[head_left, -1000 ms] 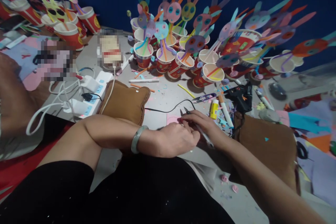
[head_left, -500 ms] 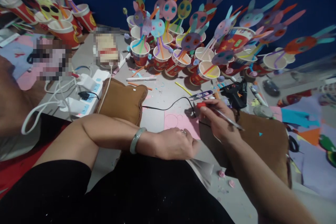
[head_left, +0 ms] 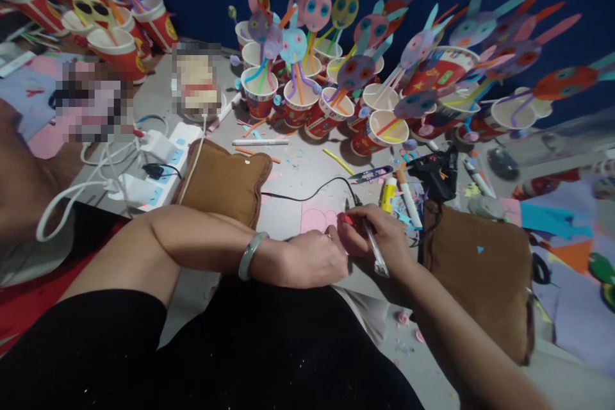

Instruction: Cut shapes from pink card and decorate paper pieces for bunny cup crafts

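Pink paper (head_left: 313, 216) with pencil-like circle outlines lies on the table, partly hidden under my hands. My left hand (head_left: 314, 259), with a pale bangle above it, is closed and rests over the paper's near edge; its fingertips are hidden. Beside it, my right hand (head_left: 382, 237) grips a clear-barrelled pen (head_left: 375, 246) tilted downward, and a red piece (head_left: 344, 220) shows at its fingertips. The fingers of both hands nearly meet or touch over the paper. Past my right hand lie a yellow glue stick (head_left: 388, 195), a white marker (head_left: 408, 198) and purple thread snips (head_left: 372, 173).
Paper cups (head_left: 329, 112) with rabbit-faced paper figures crowd the back. Brown cushions (head_left: 225, 182) lie on both sides. A black glue gun (head_left: 437, 173) trails a cable (head_left: 307, 195) across the table. A power strip (head_left: 168, 166) with cords and another person's arm (head_left: 24, 186) are at left.
My right hand has moved left and down to my left hand, bringing the pen over the paper and uncovering the glue stick and marker. The pen now points more steeply downward.
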`<state>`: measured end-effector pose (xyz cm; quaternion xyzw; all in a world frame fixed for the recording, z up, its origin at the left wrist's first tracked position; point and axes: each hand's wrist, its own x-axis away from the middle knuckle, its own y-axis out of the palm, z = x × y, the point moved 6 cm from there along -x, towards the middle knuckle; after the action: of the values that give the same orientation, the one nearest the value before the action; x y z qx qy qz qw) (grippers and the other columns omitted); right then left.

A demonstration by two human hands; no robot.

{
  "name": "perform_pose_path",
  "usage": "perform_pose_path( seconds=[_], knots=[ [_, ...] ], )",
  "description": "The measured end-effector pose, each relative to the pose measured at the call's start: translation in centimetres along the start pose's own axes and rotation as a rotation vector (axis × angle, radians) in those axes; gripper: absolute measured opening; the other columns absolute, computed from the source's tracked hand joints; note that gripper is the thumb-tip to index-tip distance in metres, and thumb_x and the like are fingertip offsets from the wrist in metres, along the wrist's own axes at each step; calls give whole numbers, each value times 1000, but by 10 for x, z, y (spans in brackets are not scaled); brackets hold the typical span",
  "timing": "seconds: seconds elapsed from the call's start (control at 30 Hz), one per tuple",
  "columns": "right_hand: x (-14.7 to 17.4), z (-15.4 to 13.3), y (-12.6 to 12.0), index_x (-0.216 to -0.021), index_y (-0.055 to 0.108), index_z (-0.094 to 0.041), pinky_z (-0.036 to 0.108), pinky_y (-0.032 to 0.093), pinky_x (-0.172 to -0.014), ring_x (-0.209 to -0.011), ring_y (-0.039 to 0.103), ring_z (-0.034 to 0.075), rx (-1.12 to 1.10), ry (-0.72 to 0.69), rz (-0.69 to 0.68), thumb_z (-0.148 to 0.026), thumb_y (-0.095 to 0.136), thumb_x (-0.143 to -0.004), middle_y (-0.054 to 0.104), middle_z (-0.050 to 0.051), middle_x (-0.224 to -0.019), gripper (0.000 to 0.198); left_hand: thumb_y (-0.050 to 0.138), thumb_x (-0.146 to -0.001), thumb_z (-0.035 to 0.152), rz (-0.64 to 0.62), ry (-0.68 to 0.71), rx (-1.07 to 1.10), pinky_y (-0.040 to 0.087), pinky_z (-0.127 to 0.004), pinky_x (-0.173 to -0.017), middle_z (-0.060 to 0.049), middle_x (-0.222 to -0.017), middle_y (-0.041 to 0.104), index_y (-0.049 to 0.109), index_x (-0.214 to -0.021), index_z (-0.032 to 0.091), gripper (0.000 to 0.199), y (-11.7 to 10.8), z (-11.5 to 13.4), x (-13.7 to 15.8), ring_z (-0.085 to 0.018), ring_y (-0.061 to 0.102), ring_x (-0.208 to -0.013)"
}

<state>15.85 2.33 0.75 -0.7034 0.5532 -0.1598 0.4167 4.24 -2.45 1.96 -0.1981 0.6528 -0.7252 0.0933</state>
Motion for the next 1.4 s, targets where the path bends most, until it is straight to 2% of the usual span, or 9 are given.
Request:
perform_pose_path(
  seconds=[0.2,0.47,0.77,1.17,1.4],
  knots=[
    [0,2,5,-95,66,-23,32,52,-63,-69,64,18,35,-56,-10,-21,64,-86,69,4,-80,9,40,-90,1,7,22,34,57,-32,-65,-30,-107,68,66,-118,-2,38,2,1,0,-26,72,-88],
    [-1,8,-2,-101,69,-22,34,55,-65,-72,67,21,2,-10,-18,-28,67,-84,73,7,-86,17,43,-91,3,22,-19,6,57,-30,-60,-37,-120,62,64,-122,-4,38,0,0,0,-27,74,-85],
    [-2,7,3,-95,70,-22,32,51,-61,-66,63,19,-7,9,-63,-30,66,-86,69,5,-77,12,42,-90,2,3,-1,32,56,-30,-61,-30,-108,68,66,-118,-2,37,1,0,0,-25,72,-83],
    [-2,6,3,-94,73,-22,32,52,-61,-67,65,20,-2,11,-59,-32,66,-87,70,6,-77,14,44,-90,4,10,-3,26,54,-29,-60,-29,-106,68,66,-117,-1,35,-2,-1,1,-27,71,-87],
    [-2,7,2,-94,73,-22,32,52,-61,-66,65,19,16,-7,-59,-31,66,-87,69,5,-76,13,44,-90,3,28,-4,37,55,-30,-61,-31,-111,68,67,-118,-2,36,-3,-1,0,-28,71,-90]
  ],
)
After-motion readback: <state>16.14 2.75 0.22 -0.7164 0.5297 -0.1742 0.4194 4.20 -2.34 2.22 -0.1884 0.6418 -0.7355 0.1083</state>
